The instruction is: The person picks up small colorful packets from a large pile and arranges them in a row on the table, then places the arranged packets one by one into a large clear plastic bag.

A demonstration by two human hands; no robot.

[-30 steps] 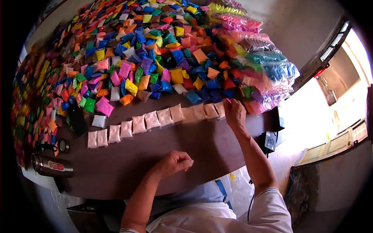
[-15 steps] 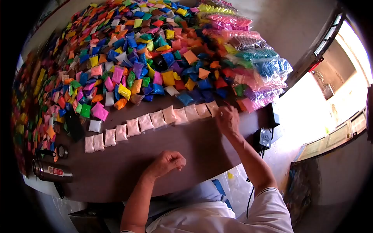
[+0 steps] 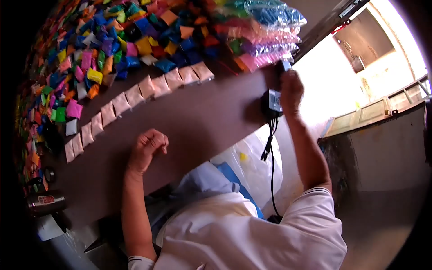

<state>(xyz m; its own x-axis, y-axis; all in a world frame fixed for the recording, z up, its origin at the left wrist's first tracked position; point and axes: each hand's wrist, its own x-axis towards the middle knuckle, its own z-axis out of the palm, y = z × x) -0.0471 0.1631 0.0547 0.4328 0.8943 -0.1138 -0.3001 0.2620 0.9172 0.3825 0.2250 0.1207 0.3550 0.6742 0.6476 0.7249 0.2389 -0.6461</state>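
A metal flask [image 3: 47,202] lies at the lower left of the frame, a round lid [image 3: 49,174] above it — clear plastic sheeting [image 3: 258,155] at lower centre.

a dark brown table [image 3: 216,112] runs diagonally across the room; strong white daylight pours through the opening [image 3: 330,72] at the upper right, beside a dark frame [image 3: 333,30]. wooden panels [image 3: 369,110] stand below the glare; a dull grey wall [image 3: 391,153] meets the shadowy floor [image 3: 378,243].

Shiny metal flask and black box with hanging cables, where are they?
Shiny metal flask [image 3: 55,205]: head view, on its round side.
Black box with hanging cables [image 3: 271,104]: head view, middle of its body.
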